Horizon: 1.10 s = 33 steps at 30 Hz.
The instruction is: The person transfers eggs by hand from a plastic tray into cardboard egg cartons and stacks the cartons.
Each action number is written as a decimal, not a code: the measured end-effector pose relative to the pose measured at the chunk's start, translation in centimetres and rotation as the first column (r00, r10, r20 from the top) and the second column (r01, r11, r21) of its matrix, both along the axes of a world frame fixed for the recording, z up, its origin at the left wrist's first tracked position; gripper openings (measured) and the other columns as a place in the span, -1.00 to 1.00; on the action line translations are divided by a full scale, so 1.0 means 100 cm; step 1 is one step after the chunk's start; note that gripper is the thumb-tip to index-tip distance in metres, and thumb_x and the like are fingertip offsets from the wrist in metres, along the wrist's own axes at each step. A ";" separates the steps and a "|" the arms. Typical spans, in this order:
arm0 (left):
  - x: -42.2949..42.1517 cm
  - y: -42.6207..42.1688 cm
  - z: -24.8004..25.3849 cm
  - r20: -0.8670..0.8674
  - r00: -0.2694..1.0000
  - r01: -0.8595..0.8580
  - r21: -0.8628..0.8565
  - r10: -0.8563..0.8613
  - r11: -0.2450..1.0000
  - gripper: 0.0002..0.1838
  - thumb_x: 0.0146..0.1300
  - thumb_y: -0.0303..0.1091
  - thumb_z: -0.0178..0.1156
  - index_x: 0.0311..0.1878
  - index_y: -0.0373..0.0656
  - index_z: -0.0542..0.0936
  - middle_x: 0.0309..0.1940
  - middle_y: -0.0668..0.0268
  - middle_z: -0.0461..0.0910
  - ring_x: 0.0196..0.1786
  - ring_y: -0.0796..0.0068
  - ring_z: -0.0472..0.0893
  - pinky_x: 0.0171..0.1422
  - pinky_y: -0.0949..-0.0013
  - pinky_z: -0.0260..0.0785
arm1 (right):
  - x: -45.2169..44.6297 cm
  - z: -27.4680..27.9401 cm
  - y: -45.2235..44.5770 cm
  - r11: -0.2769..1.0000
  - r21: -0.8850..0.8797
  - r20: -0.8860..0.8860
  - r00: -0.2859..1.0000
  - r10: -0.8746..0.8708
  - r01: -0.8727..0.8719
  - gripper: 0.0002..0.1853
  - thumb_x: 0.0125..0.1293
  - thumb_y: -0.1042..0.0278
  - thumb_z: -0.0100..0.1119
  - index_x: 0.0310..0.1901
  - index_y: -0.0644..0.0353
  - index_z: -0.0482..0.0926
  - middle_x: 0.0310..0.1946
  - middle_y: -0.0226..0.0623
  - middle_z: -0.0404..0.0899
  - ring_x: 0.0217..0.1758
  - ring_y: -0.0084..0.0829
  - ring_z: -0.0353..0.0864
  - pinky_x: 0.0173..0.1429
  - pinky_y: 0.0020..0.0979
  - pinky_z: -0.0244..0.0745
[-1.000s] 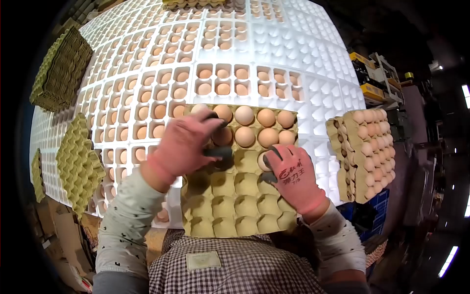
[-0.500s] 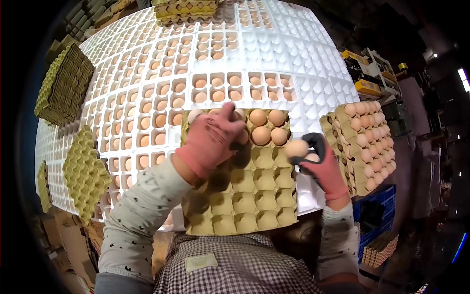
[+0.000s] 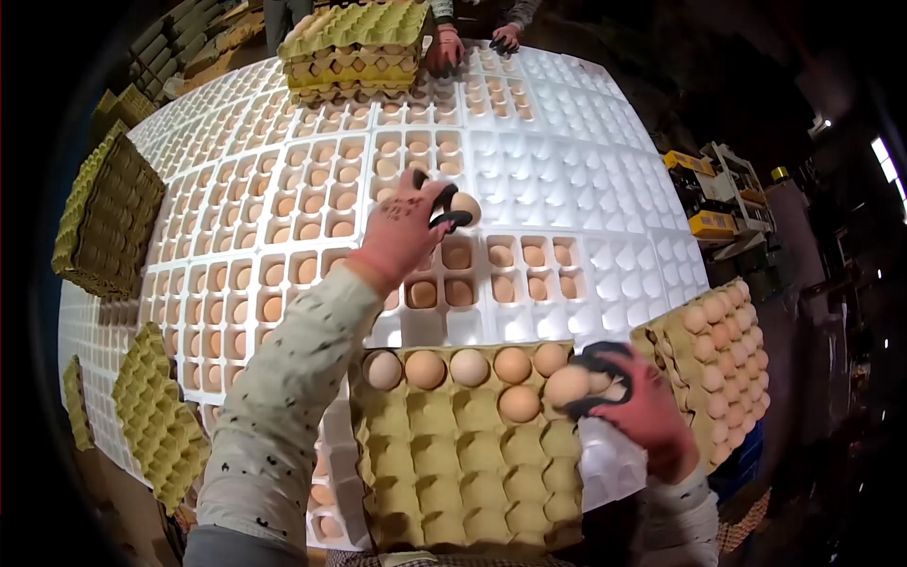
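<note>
The left hand (image 3: pixel 402 231), near the centre of the view, pinches the left egg (image 3: pixel 464 208) between thumb and fingers, over the white trays (image 3: pixel 557 180). At 4 o'clock the right hand (image 3: pixel 644 408), blurred, grips the right egg (image 3: pixel 568 387), and a second egg (image 3: pixel 599 382) shows between its thumb and fingers. The right egg is at the 2 o'clock edge of the card tray (image 3: pixel 470 487); whether it touches the tray I cannot tell. That tray lies at 6 o'clock, with a row of five eggs (image 3: pixel 470 369) along its 12 o'clock side and a lone egg (image 3: pixel 519 403) just beside the right egg. The white trays carry eggs from 9 round to 12 o'clock, with bare cells towards 1. Between 3 and 4 o'clock leans a filled stack (image 3: pixel 723 378); at 8, a loose tray (image 3: pixel 156 416); past 9, a tray pile (image 3: pixel 109 217); at 11, a tall stack (image 3: pixel 354 61). Beside that, at 12, are another person's hands (image 3: pixel 446 49).
</note>
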<state>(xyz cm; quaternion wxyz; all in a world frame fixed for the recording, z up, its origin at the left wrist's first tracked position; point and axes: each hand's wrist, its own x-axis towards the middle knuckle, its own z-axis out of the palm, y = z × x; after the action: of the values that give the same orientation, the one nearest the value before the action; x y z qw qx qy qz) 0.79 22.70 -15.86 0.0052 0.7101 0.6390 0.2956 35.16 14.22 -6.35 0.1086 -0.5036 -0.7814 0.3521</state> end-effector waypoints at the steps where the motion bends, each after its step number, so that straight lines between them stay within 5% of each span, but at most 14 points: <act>1: 0.002 0.015 0.007 -0.124 0.991 -0.068 -0.098 0.056 0.993 -0.63 0.21 -0.14 0.32 0.07 0.06 0.54 0.09 0.17 0.48 -0.07 0.11 0.62 -0.06 0.14 0.49 | -0.002 -0.001 0.018 0.990 -0.125 -0.218 0.972 -0.090 0.064 -0.38 -0.09 0.35 0.54 0.10 0.20 0.58 0.03 -0.21 0.60 0.11 -0.28 0.59 0.21 -0.31 0.49; 6: -0.005 0.049 -0.031 -0.392 0.918 -0.151 -0.487 -0.061 0.860 -0.58 0.25 0.04 0.23 0.07 0.03 0.59 -0.08 0.26 0.64 -0.08 0.20 0.66 -0.07 0.19 0.47 | -0.095 -0.050 0.148 0.911 0.412 -0.033 0.999 -0.021 0.033 -0.56 0.08 0.17 0.40 0.02 0.07 0.63 -0.06 -0.18 0.59 0.07 -0.18 0.56 0.16 -0.25 0.46; 9: -0.031 0.042 -0.038 0.052 0.984 -0.151 -0.245 0.169 0.958 -0.58 0.29 -0.14 0.20 0.19 -0.01 0.54 0.00 0.16 0.60 0.06 0.14 0.59 0.15 0.19 0.41 | -0.126 -0.091 0.204 0.830 0.507 0.503 0.862 -0.064 -0.234 -0.50 0.08 0.04 0.44 0.07 -0.08 0.59 -0.07 -0.29 0.59 0.10 -0.24 0.53 0.15 -0.27 0.48; 12: -0.063 0.036 -0.087 -0.113 0.984 -0.149 -0.080 0.139 0.986 -0.59 0.27 -0.37 0.24 0.20 -0.08 0.53 0.17 0.08 0.46 0.17 0.02 0.48 0.28 0.13 0.34 | -0.114 -0.110 0.240 0.829 0.500 0.431 0.902 0.016 -0.253 -0.50 0.08 0.12 0.44 0.10 -0.07 0.59 -0.02 -0.31 0.59 0.10 -0.20 0.53 0.13 -0.26 0.49; 15: -0.069 0.032 -0.104 0.310 0.948 -0.104 0.112 0.065 0.988 -0.60 0.28 -0.26 0.23 0.19 -0.04 0.54 0.14 0.11 0.49 0.15 0.03 0.49 0.25 0.18 0.35 | -0.086 -0.143 0.258 0.708 0.661 0.444 0.890 -0.103 -0.248 -0.45 0.13 0.10 0.40 0.18 -0.07 0.54 0.04 -0.35 0.58 0.12 -0.22 0.51 0.22 -0.24 0.41; 17: -0.060 -0.004 -0.056 0.846 0.529 0.079 -0.124 0.064 0.989 -0.56 0.36 -0.28 0.22 0.26 -0.19 0.47 0.11 0.30 0.55 0.15 0.52 0.53 0.21 0.45 0.36 | -0.060 -0.170 0.264 0.680 0.698 0.438 0.885 -0.156 -0.225 -0.45 0.16 0.14 0.37 0.21 -0.03 0.52 0.07 -0.32 0.58 0.15 -0.22 0.49 0.29 -0.23 0.34; 20: -0.072 -0.072 0.033 0.529 0.766 0.581 -0.326 -0.365 0.746 -0.51 0.19 -0.01 0.38 0.01 -0.20 0.61 -0.16 0.33 0.61 -0.09 0.55 0.59 -0.08 0.42 0.44 | -0.060 -0.115 0.205 0.899 0.321 -0.421 0.895 -0.145 0.296 -0.64 0.33 0.38 0.20 0.11 0.32 0.55 0.00 -0.17 0.63 0.01 -0.39 0.62 0.11 -0.43 0.51; 22: -0.062 -0.115 0.057 0.197 0.787 0.602 -0.448 -0.584 0.661 -0.36 -0.11 0.19 0.43 -0.14 -0.17 0.59 -0.21 0.25 0.60 -0.18 0.24 0.61 -0.09 0.22 0.43 | -0.038 -0.061 0.136 0.955 -0.004 -0.367 0.888 -0.276 0.295 -0.59 0.25 0.36 0.30 0.08 0.37 0.56 -0.13 -0.19 0.67 -0.12 -0.46 0.63 0.01 -0.45 0.52; 25: -0.033 -0.166 0.051 -0.020 0.949 0.300 -0.255 -0.315 0.919 -0.39 -0.24 -0.06 0.56 -0.14 -0.17 0.53 -0.20 0.19 0.58 -0.16 0.08 0.59 -0.03 0.13 0.42 | -0.043 0.001 0.043 0.933 0.084 -0.123 0.926 0.358 -0.349 -0.57 0.08 0.22 0.40 -0.05 0.25 0.58 -0.24 -0.23 0.62 -0.18 -0.35 0.64 -0.09 -0.39 0.52; 27: -0.038 -0.181 0.043 0.246 0.930 0.320 -0.182 -0.272 0.930 -0.43 -0.20 -0.35 0.51 -0.06 -0.20 0.50 -0.06 0.16 0.57 0.01 0.13 0.58 0.11 0.22 0.39 | -0.051 -0.009 0.003 0.798 0.252 0.249 0.833 0.493 -0.547 -0.57 0.01 0.14 0.44 -0.14 0.16 0.55 -0.23 -0.25 0.58 -0.17 -0.24 0.61 -0.12 -0.27 0.50; 29: -0.020 -0.192 0.038 0.832 0.555 0.163 -0.090 -0.016 0.982 -0.48 -0.10 -0.47 0.33 0.03 -0.24 0.46 -0.01 0.17 0.53 0.09 0.26 0.55 0.24 0.28 0.33 | -0.047 -0.027 -0.021 0.763 0.417 0.346 0.862 0.371 -0.495 -0.51 -0.07 0.05 0.48 -0.16 0.13 0.53 -0.21 -0.25 0.55 -0.15 -0.17 0.57 -0.15 -0.19 0.47; 30: -0.021 -0.187 0.048 0.982 0.179 0.287 -0.110 0.059 0.952 -0.47 -0.04 -0.50 0.19 0.10 -0.26 0.43 0.01 0.19 0.51 0.13 0.34 0.51 0.31 0.29 0.28 | -0.040 -0.023 -0.020 0.819 0.383 0.249 0.901 0.355 -0.428 -0.52 0.04 0.11 0.46 -0.07 0.17 0.54 -0.19 -0.28 0.56 -0.11 -0.28 0.60 -0.07 -0.27 0.52; 31: -0.026 -0.186 0.049 0.995 0.084 0.369 -0.083 0.055 0.926 -0.50 -0.01 -0.49 0.17 0.09 -0.29 0.43 -0.01 0.16 0.51 0.12 0.32 0.52 0.28 0.27 0.31 | -0.032 -0.021 -0.027 0.988 -0.143 -0.232 0.972 0.019 -0.053 -0.55 0.17 0.27 0.40 0.06 0.23 0.52 -0.13 -0.33 0.57 -0.04 -0.44 0.60 0.06 -0.40 0.53; 33: -0.020 -0.180 0.051 0.732 0.658 0.394 -0.133 -0.178 0.910 -0.40 -0.07 -0.43 0.33 0.13 -0.23 0.45 0.01 0.13 0.52 0.05 0.24 0.57 0.22 0.25 0.37 | -0.019 -0.017 -0.028 0.915 -0.394 -0.621 0.707 -0.338 0.092 -0.54 0.19 0.49 0.35 0.14 0.27 0.50 -0.05 -0.34 0.55 0.01 -0.54 0.57 0.11 -0.49 0.52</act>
<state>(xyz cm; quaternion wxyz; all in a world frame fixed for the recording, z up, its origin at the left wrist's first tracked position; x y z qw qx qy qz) -1.23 4.71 -10.78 0.3959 0.6267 0.5016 0.4459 33.31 11.47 -8.03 0.3396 -0.4401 -0.5509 0.6225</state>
